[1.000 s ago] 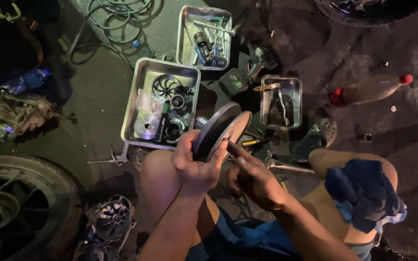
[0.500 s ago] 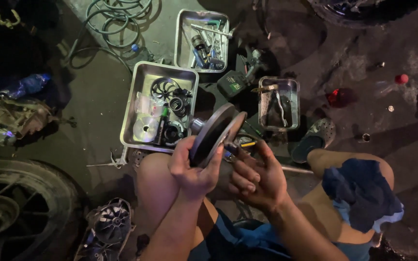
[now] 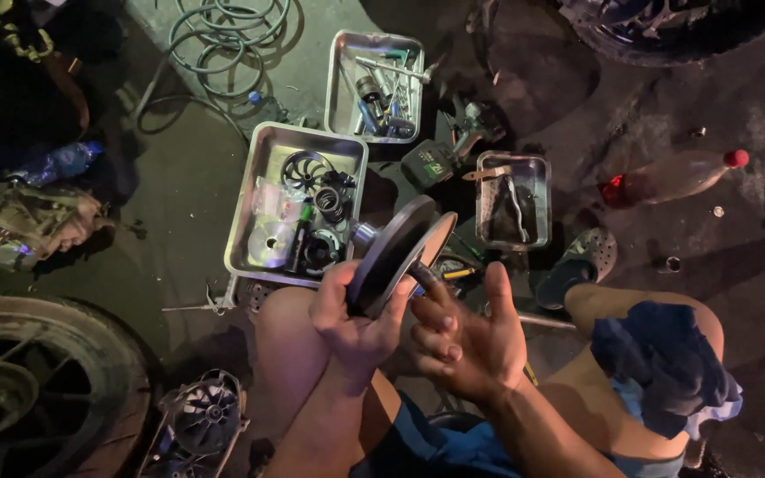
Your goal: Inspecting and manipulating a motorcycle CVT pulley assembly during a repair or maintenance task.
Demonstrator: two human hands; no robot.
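Note:
My left hand point(image 3: 353, 320) grips a round metal pulley assembly point(image 3: 397, 250), two stacked discs on a short shaft, held edge-on above my knees. My right hand point(image 3: 467, 341) is just right of it, fingers spread, with fingertips touching the inner face of the near disc. Behind the pulley a large metal tray point(image 3: 250, 232) holds a fan wheel, a spring, a shiny disc and other small parts.
Two smaller metal trays point(image 3: 344, 78) point(image 3: 542, 190) hold tools. A plastic bottle with a red cap point(image 3: 671, 176) lies right, a coiled hose point(image 3: 223, 37) at top, a wheel point(image 3: 19, 389) at lower left. A blue rag point(image 3: 661, 363) drapes my right knee.
My right hand has opened, its fingers now spread against the pulley. The pulley stays in my left hand with little movement; the view has shifted slightly.

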